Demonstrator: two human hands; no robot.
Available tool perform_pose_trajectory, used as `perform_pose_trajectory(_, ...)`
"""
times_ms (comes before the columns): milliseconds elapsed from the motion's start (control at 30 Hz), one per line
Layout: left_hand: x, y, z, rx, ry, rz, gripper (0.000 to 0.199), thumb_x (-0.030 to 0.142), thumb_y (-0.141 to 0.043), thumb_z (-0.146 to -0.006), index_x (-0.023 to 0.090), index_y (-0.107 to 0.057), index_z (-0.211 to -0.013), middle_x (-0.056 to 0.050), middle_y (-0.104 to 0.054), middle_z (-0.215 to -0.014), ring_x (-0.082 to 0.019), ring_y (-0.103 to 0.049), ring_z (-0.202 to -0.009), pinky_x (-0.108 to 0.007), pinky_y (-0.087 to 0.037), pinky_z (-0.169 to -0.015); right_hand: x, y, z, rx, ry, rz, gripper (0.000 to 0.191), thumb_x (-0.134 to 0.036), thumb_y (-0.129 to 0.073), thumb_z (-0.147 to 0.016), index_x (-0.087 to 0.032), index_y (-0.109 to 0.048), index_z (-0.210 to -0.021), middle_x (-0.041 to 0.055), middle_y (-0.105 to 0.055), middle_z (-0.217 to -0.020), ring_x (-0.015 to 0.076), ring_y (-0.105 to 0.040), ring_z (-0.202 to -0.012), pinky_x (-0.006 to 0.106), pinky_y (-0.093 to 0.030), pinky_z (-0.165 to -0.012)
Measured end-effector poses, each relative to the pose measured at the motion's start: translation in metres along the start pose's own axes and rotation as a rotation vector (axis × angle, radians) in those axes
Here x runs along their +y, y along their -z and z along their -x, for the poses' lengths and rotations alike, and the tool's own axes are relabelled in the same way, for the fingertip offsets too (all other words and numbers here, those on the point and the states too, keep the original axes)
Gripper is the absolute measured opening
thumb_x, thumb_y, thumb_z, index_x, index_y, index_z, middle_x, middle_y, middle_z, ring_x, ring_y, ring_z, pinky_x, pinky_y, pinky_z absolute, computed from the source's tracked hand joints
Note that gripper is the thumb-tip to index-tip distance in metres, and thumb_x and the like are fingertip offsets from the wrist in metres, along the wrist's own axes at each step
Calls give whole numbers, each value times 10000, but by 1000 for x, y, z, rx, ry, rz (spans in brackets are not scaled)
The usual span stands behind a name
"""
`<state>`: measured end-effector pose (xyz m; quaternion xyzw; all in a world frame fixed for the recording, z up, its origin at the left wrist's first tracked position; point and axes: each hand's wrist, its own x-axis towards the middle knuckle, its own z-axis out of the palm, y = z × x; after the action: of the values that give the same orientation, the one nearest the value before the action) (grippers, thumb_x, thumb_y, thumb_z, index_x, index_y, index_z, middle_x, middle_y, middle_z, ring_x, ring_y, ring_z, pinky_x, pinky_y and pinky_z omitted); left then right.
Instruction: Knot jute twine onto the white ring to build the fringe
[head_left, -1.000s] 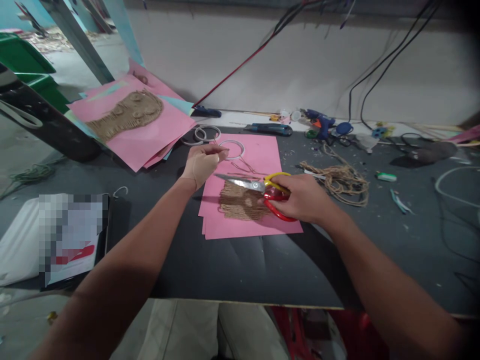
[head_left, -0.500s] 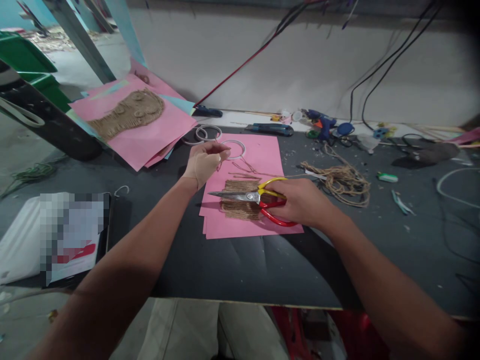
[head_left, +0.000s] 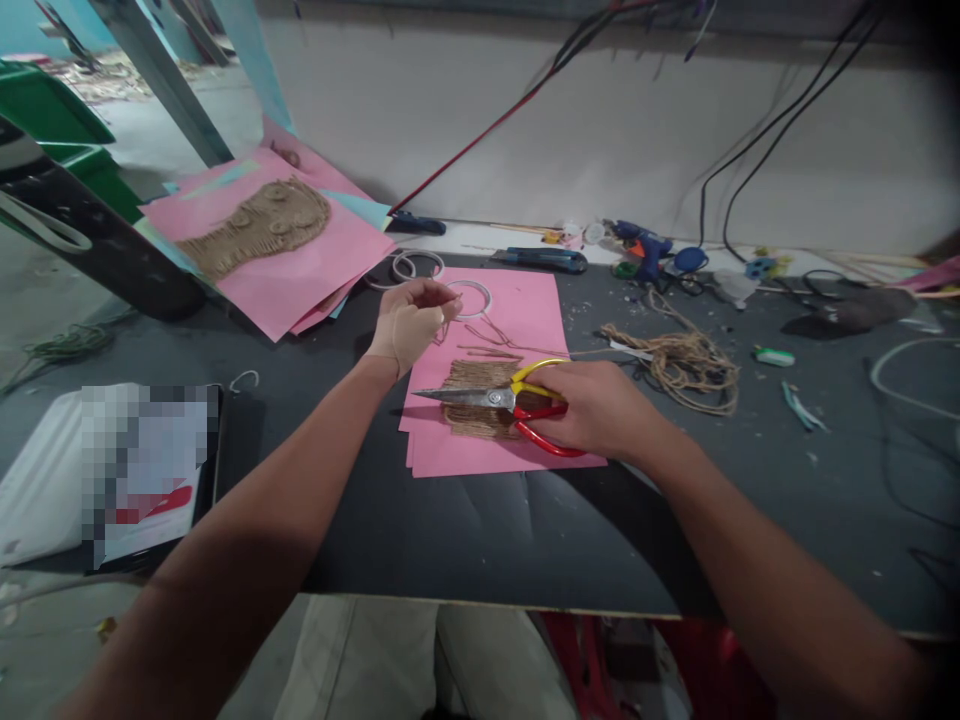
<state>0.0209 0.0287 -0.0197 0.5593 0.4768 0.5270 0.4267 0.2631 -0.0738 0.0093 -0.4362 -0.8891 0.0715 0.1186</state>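
- Head view, the only one on my feed: the brown mat lies on the pink paper; I take it as my clock's centre, 6 toward the body.
- My right hand, at 3 o'clock, is wrapped round the red and yellow handles of the scissors. The blades look closed and point to 9 across the mat; whether they touch it I cannot tell.
- My left hand, between 10 and 11, has its fingertips pressed together, pinching what looks like thin cord, with a loop just below.
- That cord runs toward the bundle, between 2 and 3. Short pieces lie just off the mat at 12; the ring sits farther out that way.
- To work cleanly, I judge the pinch should stay firm and the cord lightly taut.
- Any cut wants the blades raised clear of the mat, so they don't nick its strands.
- Open blades should point away from the left fingertips, and the bundle's slack should run free, without snagging the handles.
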Motion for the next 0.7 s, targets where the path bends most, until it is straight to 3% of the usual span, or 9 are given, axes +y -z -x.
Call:
perform_pose_trajectory(133, -2, 0, -2, 21, -55, 22, 199, 271, -814, -637, 149, -708, -753, -14, -657, -692, -105, -545, -598, -229, -434, -525, -1, -1, 0, 11, 3, -13, 203, -389, -696, -835, -195, -657, -879, 47, -755, -916, 208, -676, -778, 286, -377, -625)
perform_pose_trajectory(433, 0, 1, -1, 75, -21, -63, 167, 255, -760, -689, 155, -741, -822, -31, -693, -776, -105, -542, -628, -232, -437, -548, -8, 3, 2, -58, 34, -30, 141, -351, -666, -854, -211, -661, -875, 13, -742, -835, 168, -638, -684, 280, -333, -583)
perform_pose_trajectory(700, -1, 2, -3, 77, -43, -86, 202, 292, -734, -708, 139, -741, -840, -22, -659, -695, -104, -521, -593, -235, -412, -533, -6, 6, 3, 1, 2, 2, 169, -368, -660, -858, -200, -647, -849, 37, -746, -862, 175, -633, -685, 284, -325, -588)
